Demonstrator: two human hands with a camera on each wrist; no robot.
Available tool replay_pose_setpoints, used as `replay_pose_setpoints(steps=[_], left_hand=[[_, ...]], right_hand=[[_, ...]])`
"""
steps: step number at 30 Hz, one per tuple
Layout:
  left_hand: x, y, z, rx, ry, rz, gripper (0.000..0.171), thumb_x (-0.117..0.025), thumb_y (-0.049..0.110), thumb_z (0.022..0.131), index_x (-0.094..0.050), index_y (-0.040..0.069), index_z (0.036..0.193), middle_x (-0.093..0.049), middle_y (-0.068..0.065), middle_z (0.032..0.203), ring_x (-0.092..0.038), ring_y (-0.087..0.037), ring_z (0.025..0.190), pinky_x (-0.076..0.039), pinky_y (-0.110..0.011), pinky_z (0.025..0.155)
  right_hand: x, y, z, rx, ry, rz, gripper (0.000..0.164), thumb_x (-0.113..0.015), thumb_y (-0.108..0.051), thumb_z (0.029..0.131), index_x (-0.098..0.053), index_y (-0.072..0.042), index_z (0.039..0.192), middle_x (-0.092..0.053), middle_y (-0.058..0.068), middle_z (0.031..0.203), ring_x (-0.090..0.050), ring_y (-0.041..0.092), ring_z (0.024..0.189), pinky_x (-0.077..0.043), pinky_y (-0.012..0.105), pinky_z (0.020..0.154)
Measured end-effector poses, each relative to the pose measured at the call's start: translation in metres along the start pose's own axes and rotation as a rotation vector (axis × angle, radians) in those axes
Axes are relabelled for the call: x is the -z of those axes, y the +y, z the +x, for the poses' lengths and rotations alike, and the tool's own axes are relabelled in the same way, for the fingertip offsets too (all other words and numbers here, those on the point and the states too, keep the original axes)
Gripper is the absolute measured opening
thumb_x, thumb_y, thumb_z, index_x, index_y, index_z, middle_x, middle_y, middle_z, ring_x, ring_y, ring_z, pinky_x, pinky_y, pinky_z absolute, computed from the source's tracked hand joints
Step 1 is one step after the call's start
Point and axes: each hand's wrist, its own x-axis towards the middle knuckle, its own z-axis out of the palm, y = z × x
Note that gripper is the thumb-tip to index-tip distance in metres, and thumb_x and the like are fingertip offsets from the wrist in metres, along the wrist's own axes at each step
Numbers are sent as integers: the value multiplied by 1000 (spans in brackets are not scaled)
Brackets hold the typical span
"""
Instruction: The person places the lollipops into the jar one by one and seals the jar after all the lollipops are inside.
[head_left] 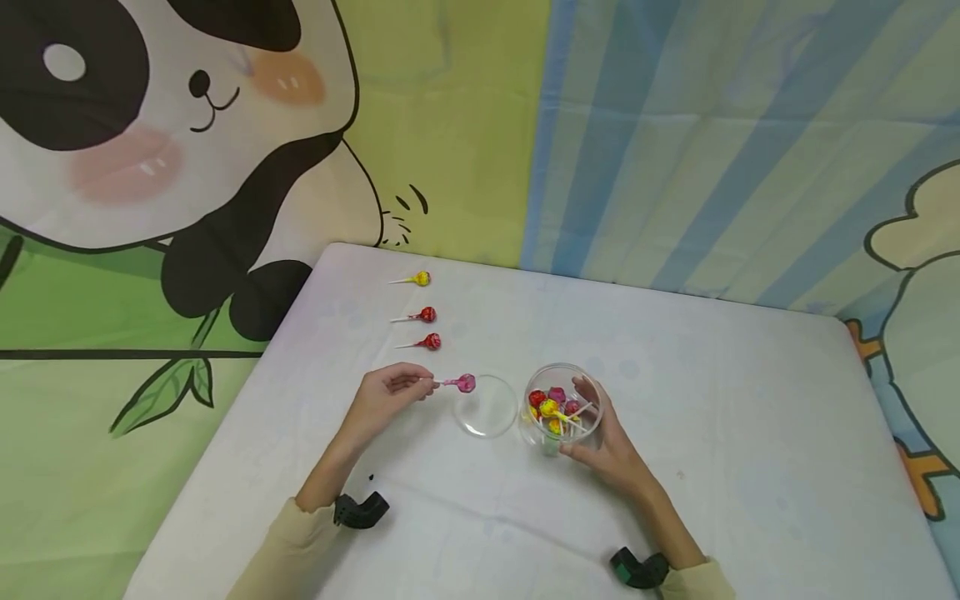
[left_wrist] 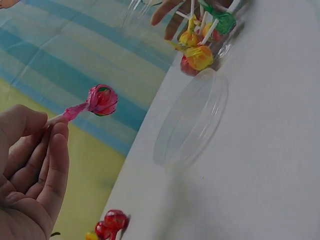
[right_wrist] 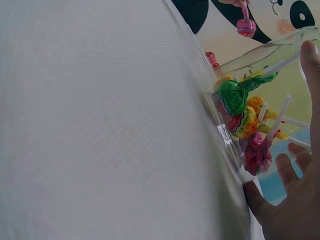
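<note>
My left hand pinches a pink-wrapped lollipop by its white stick, candy end pointing right, just left of a round clear lid on the table. My right hand grips a clear round jar around its right side. Several lollipops lie inside the jar; a green one and yellow ones show through its wall in the right wrist view. Left of the jar, a yellow lollipop and two red lollipops lie in a column, sticks pointing left.
The white-covered table runs back to a hanging cloth with a panda print and stripes. A small black speck lies near the left forearm. Each wrist wears a black camera mount.
</note>
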Motion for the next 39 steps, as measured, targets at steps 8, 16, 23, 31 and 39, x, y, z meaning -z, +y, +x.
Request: replay_pose_setpoints(steps=[8,16,23,31,39], left_hand=[[-39,27,19,-58,-50,-76,19,-69,19,90,-69,5,103,-72,-15,100,-71,-16,88,-59,-30,80],[-70,46,27,-113,-139,-126,20,-68,19,91,-68,4,104,-72,-15,99,-69,-34,91,-58,-25,79],[-84,61,35,-148,-208,-78,18,-68,23,91,-69,9,103,-73,-11,96,-70,-23,86,-58,-25,77],[-98,79,44,-190,-334,-73,24,-64,21,94,-65,11,116,-73,-11,104,-70,-19,90,-58,-40,82],[-97,77,46,-164,-308,-70,24,-65,21,93,-65,11,115,-71,-13,102,-69,-30,89,-58,-40,80]], right_hand=[[0,1,1,7,2,23,101,-78,-15,77,-14,-34,153,-29,9,158,-27,35,145,-20,59,117],[1,2,2,25,9,12,102,-79,-14,77,-14,-32,154,-30,5,158,-28,28,145,-19,5,108],[2,1,0,-15,0,21,100,-78,-18,78,-14,-35,153,-30,8,158,-29,32,145,-25,34,119],[3,3,0,-11,-10,70,101,-77,-15,78,-13,-33,154,-28,13,157,-28,39,143,-17,70,111],[2,1,1,13,-6,72,102,-78,-10,76,-15,-34,153,-30,11,158,-27,37,144,-14,68,113]])
